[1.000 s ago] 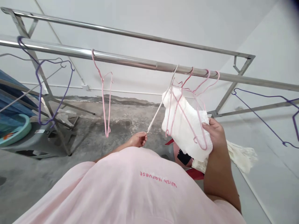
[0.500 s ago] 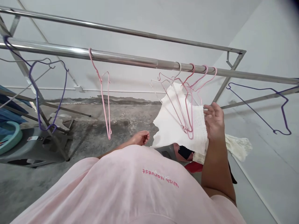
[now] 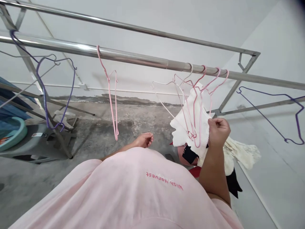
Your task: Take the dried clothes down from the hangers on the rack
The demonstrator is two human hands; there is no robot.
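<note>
A white garment [image 3: 179, 125] with ragged-looking edges and a lacy strip hangs behind a bunch of hangers. My right hand [image 3: 219, 129] pinches its right edge between thumb and fingers. In front of the cloth dangle a white hanger [image 3: 164, 83], a red hanger [image 3: 194, 108] and pink hangers [image 3: 199, 127], their hooks close together on the steel rail [image 3: 133, 59]. Low in the middle, just above my shirt, my left hand [image 3: 145, 140] is curled closed, with nothing visible in it and nothing touching it.
A lone pink hanger [image 3: 111, 105] hangs left of centre. Purple hangers hang at far left [image 3: 43, 92] and far right [image 3: 294, 114]. A teal basin [image 3: 21, 133] rests on a grey stool [image 3: 45, 143]. Below my right arm lie cream lace cloth [image 3: 245, 154] and black cloth [image 3: 234, 184].
My right hand has gone from open fingers beside the white garment to a closed pinch on its edge. The garment has shifted right and bunched narrower. My left hand stays curled.
</note>
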